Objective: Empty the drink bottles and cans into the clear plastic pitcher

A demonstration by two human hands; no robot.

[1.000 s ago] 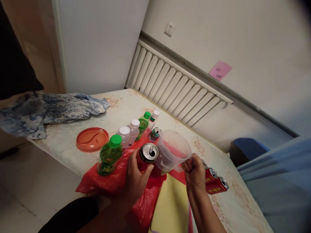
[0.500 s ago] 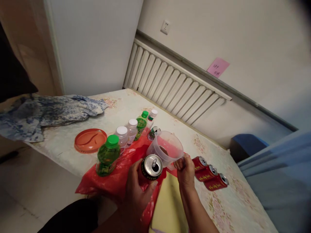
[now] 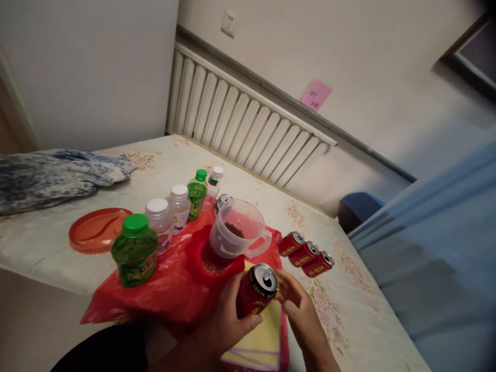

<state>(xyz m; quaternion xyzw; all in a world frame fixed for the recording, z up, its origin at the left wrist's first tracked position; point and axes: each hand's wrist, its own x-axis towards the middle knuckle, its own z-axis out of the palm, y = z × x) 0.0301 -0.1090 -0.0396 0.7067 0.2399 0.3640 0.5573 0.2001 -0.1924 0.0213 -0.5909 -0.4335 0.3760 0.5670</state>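
My left hand [image 3: 232, 312] is wrapped round an opened red drink can [image 3: 258, 293], its silver top facing up toward me. My right hand [image 3: 296, 302] is at the can's right side, fingers curved and thumb apart, the fingertips partly behind the can; whether they touch it I cannot tell. Just beyond stands a clear plastic measuring jug [image 3: 236, 237] with dark liquid inside, its handle pointing right. Under the can and hands lies a yellow sheet [image 3: 267, 330] on a red plastic bag [image 3: 174, 289].
Several bottles, including a green-capped green bottle [image 3: 135, 253] and a white-capped jar [image 3: 158, 219], line the bag's left. Three red cans [image 3: 306, 253] lie to the right. An orange lid [image 3: 98, 232] and a patterned cloth [image 3: 58, 178] are at left. A radiator [image 3: 240, 113] runs behind the table.
My right hand has let go of the jug's handle and come beside the can. The can, in my left hand, is now right of the jug. The view has shifted right.
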